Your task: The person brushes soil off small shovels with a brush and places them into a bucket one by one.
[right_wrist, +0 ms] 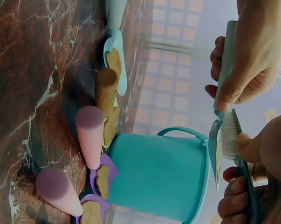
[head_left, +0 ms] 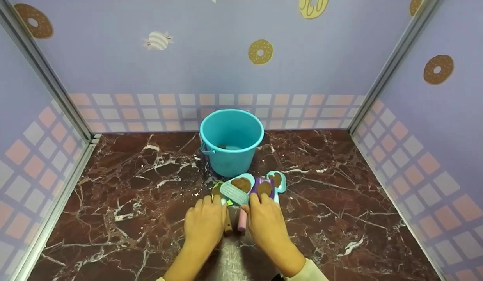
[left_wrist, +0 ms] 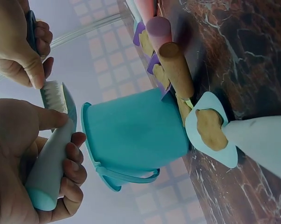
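Note:
My left hand (head_left: 204, 218) grips the pale handle of a small toy shovel (left_wrist: 56, 163), its light blue blade raised above the table with a brown patch on it. In my right hand (head_left: 267, 220) is a teal scrubbing brush (right_wrist: 248, 183) with white bristles (right_wrist: 229, 135). The bristles lie against the shovel blade, and in the head view the brush back (head_left: 233, 193) covers part of that blade. Both thumbs press along the tools. Close beyond the hands stands a turquoise bucket (head_left: 229, 162), upright, with something brown at its bottom.
Under and beside the hands lie several more toy shovels with brown patches: a purple one (right_wrist: 111, 169) with a pink handle, a light blue one (left_wrist: 210, 130), and one with a brown handle (right_wrist: 106, 91). The marble-patterned table (head_left: 148, 218) is bounded by patterned walls (head_left: 210, 70).

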The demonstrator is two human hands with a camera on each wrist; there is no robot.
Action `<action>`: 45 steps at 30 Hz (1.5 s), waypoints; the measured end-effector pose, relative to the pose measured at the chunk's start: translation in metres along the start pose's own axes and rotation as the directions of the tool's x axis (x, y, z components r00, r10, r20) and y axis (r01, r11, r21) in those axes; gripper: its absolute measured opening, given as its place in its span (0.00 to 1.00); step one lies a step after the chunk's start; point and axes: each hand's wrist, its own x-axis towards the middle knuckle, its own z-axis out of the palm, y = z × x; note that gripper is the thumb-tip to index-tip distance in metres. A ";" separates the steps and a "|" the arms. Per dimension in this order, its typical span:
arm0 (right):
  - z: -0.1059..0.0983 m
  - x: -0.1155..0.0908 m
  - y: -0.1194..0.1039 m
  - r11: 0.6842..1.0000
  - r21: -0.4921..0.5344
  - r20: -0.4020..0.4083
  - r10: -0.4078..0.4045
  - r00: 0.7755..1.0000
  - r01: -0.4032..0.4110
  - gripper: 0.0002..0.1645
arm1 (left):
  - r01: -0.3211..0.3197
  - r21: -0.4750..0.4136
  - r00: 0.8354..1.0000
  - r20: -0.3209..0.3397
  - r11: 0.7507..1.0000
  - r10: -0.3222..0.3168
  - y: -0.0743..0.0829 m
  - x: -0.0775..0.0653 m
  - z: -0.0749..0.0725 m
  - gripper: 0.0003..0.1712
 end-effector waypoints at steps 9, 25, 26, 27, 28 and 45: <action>0.001 0.006 0.009 0.998 -0.063 -0.036 0.017 0.999 -0.019 0.20 | -0.062 0.067 0.996 -0.067 0.996 0.066 -0.001 -0.002 0.003 0.17; 0.009 0.007 0.019 0.987 -0.162 -0.118 -0.001 0.993 -0.018 0.22 | -0.103 0.156 0.978 -0.162 0.982 0.128 -0.004 -0.004 0.014 0.13; 0.010 0.006 0.018 0.987 -0.162 -0.122 -0.008 0.993 -0.012 0.22 | -0.092 0.160 0.980 -0.161 0.983 0.118 -0.004 -0.003 0.014 0.12; 0.010 0.005 0.016 0.987 -0.160 -0.127 -0.017 0.992 -0.004 0.22 | -0.080 0.165 0.981 -0.164 0.983 0.107 -0.004 -0.003 0.014 0.12; 0.010 0.004 0.014 0.987 -0.160 -0.131 -0.028 0.991 0.006 0.22 | -0.069 0.169 0.981 -0.166 0.983 0.097 -0.004 -0.003 0.014 0.12; 0.006 0.000 0.010 0.985 -0.170 -0.127 -0.033 0.991 0.011 0.27 | -0.009 0.235 0.954 -0.288 0.972 0.078 0.002 -0.009 0.016 0.24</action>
